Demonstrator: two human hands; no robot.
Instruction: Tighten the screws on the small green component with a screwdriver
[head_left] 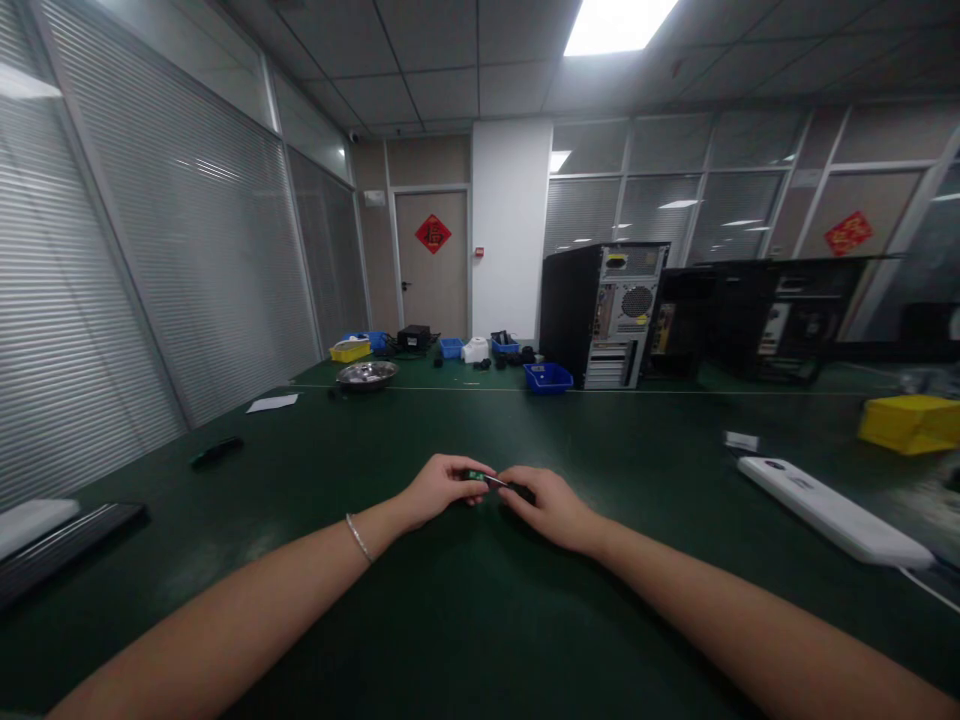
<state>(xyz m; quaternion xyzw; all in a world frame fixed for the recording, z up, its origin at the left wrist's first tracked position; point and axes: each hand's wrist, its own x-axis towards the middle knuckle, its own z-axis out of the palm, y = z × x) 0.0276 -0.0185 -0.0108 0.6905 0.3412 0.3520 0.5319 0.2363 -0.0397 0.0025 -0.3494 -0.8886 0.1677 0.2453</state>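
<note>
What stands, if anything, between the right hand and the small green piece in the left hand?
Nothing visible blocks the way: between the right hand and the small green piece in the left hand is only the thin tool, held by the right hand.

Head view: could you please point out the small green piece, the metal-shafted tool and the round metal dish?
Small green piece (475, 476): head view, green face.
Metal-shafted tool (497, 482): head view, shaft.
Round metal dish (367, 384): head view, near side.
</note>
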